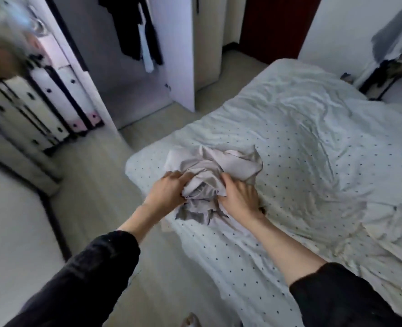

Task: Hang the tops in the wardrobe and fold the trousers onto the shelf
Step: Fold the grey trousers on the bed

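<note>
A crumpled pale garment (209, 171) is bunched at the bed (313, 142)'s near corner, with no long axis discernible. It is gripped by the left hand (169, 192) and right hand (237, 197) from either side, equally near.

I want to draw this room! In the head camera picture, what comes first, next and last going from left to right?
Striped panels → dark clothes hanging in the wardrobe → left hand → crumpled grey garment → right hand → dotted bed sheet → dark rack at the far right.
</note>
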